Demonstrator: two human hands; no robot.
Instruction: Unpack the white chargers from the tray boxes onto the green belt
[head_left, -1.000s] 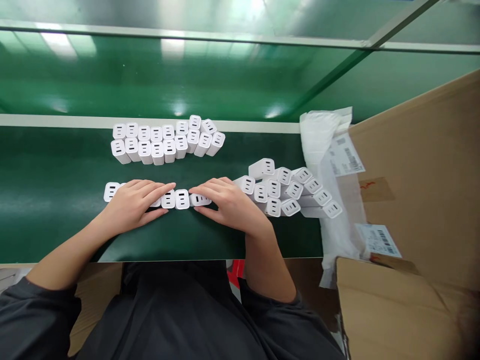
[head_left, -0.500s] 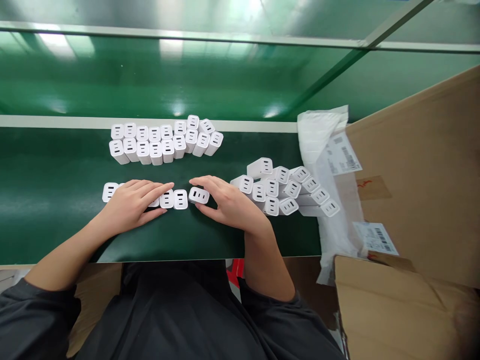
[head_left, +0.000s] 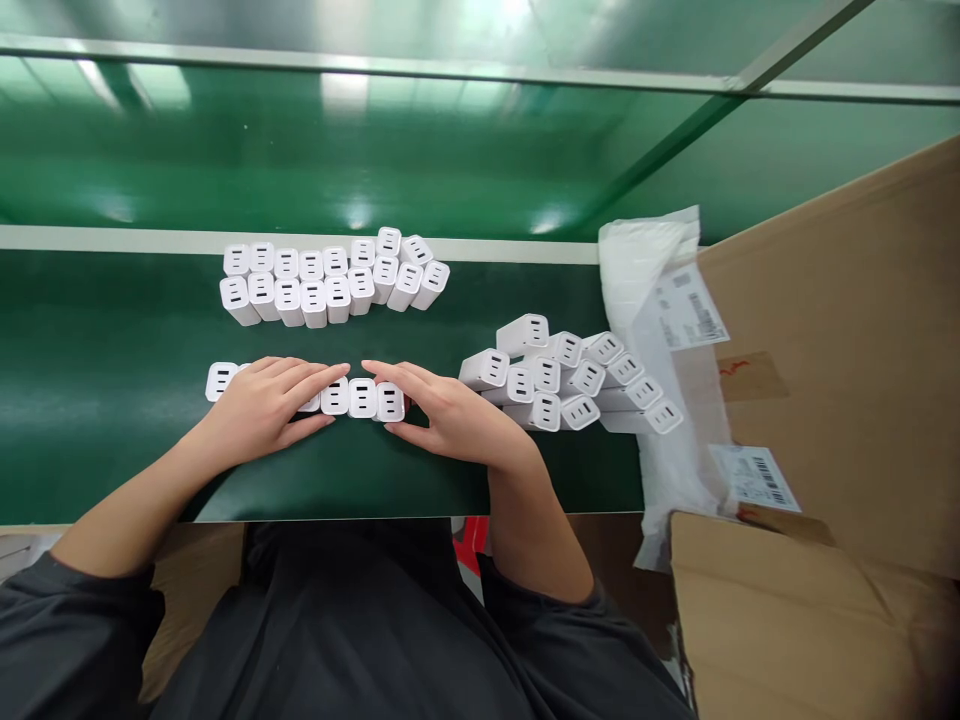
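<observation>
Small white charger blocks with three slots stand in a near row [head_left: 352,397] on the dark green mat [head_left: 112,400]. My left hand [head_left: 266,405] lies flat over the row's left part, fingers stretched out. My right hand [head_left: 442,415] cups the row's right end, fingers and thumb pinched on the last charger [head_left: 390,401], which stands upright against its neighbour. A loose pile of the same chargers [head_left: 559,380] lies just right of my right hand. Farther back, two neat rows of chargers [head_left: 330,275] stand together.
A white plastic bag with barcode labels [head_left: 660,330] hangs over the edge of an open cardboard box [head_left: 840,380] on the right. A pale strip [head_left: 112,238] borders the mat at the back, with a glossy green surface beyond. My dark-clothed lap sits below the mat's front edge.
My right hand turned a tilted charger upright and slid it left against the end of the near row. My left hand has stayed flat on the row.
</observation>
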